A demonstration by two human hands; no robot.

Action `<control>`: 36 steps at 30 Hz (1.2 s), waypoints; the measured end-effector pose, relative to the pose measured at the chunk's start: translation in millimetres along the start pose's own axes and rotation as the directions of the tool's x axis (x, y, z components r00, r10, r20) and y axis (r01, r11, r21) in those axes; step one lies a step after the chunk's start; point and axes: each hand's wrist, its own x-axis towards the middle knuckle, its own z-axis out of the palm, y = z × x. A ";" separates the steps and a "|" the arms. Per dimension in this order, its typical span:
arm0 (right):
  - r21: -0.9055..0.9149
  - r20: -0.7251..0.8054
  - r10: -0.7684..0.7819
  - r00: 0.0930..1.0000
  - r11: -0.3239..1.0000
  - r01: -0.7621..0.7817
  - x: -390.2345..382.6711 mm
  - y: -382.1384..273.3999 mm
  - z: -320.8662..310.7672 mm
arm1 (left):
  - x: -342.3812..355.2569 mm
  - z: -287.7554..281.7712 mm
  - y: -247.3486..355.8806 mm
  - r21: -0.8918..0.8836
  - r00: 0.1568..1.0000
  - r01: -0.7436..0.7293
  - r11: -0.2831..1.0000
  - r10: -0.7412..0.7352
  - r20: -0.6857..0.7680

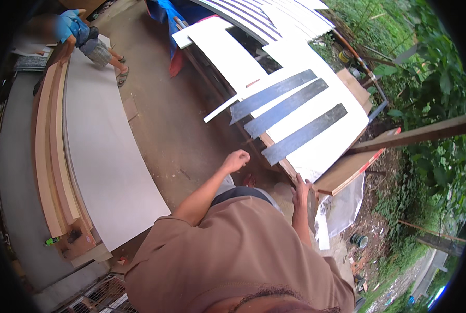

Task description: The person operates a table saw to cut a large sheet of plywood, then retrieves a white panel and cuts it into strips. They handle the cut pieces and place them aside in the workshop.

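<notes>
My left hand (pixel 237 160) hangs over the gap in front of the work table, fingers loosely curled with nothing visible in them. My right hand (pixel 301 189), fingers apart, is at the table's near wooden edge (pixel 285 166); I cannot tell whether it presses on it. On the table, three dark grey strips (pixel 303 134) lie side by side across white panels (pixel 225 55). A brown plywood board (pixel 348 172) juts out right of my right hand, with crumpled clear plastic sheeting (pixel 345 208) below it.
At left, a long pale sheet (pixel 102 146) carries long timber boards (pixel 55 146) along its side. A person in blue (pixel 81 39) leans over its far end. Concrete floor (pixel 165 130) runs between it and the table. A wooden post (pixel 415 135) and greenery (pixel 436 78) are at right.
</notes>
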 end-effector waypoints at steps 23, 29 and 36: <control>0.843 -0.225 0.182 0.957 0.530 0.098 23.1 34.2 15.8 | 94.9 -31.2 66.7 0.203 0.599 0.280 0.938 -0.336 0.727; 0.859 -0.127 0.191 0.973 0.512 0.012 42.1 41.5 5.2 | 96.0 -82.0 28.4 0.127 0.749 0.344 0.930 -0.353 0.560; 0.837 -0.224 0.320 0.921 0.547 0.013 42.7 83.0 23.3 | 58.2 -158.0 -24.6 0.172 0.899 0.293 0.941 -0.332 0.286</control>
